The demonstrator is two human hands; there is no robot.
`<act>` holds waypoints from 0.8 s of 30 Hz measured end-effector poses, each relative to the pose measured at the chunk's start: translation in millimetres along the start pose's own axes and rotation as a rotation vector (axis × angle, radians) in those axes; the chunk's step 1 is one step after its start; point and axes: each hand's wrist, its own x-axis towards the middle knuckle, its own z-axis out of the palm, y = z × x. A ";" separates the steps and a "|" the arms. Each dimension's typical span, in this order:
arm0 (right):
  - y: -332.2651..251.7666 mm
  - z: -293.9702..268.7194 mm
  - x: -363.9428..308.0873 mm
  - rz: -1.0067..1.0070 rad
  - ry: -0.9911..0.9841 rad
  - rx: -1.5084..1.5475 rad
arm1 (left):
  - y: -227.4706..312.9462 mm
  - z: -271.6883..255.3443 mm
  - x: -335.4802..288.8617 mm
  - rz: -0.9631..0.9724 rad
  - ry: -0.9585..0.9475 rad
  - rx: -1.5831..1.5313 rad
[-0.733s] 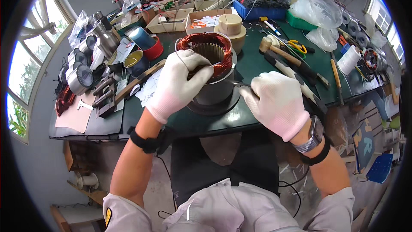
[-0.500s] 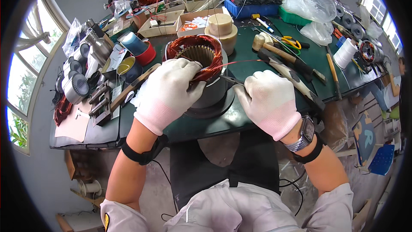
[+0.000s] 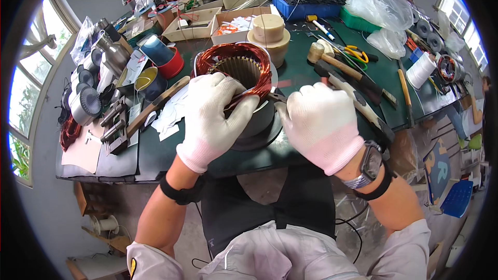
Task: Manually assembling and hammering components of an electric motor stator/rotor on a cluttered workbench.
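Green workbench [image 3: 363, 80], cluttered; windows at room's left. Stator [image 3: 236, 70] with copper windings sits near the front edge, centre. Left hand [image 3: 215, 114] fingers closed over its rim; right hand [image 3: 319, 124] curled just beside, grip unclear.

Grey metal motor stator with copper-red wire windings [image 3: 234, 67]: upright on dark round base, open bore facing up, slotted inner wall visible. Coil ring crowns top edge. Stands just before beige round wooden block [image 3: 268, 33].
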 end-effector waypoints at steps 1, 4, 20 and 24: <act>-0.3 -5.8 7.3 -0.005 0.001 0.004 | 0.8 3.8 1.1 -0.011 0.056 -0.029; -8.5 -49.6 53.4 -0.032 -0.448 -0.070 | -1.5 8.8 5.0 -0.078 0.107 -0.049; 36.3 -47.9 -41.2 0.130 -0.304 0.237 | -41.6 -57.2 86.1 -0.582 0.087 -0.447; 50.2 -47.3 -59.1 0.148 -0.290 0.320 | -131.7 -144.1 104.6 -0.228 0.435 0.068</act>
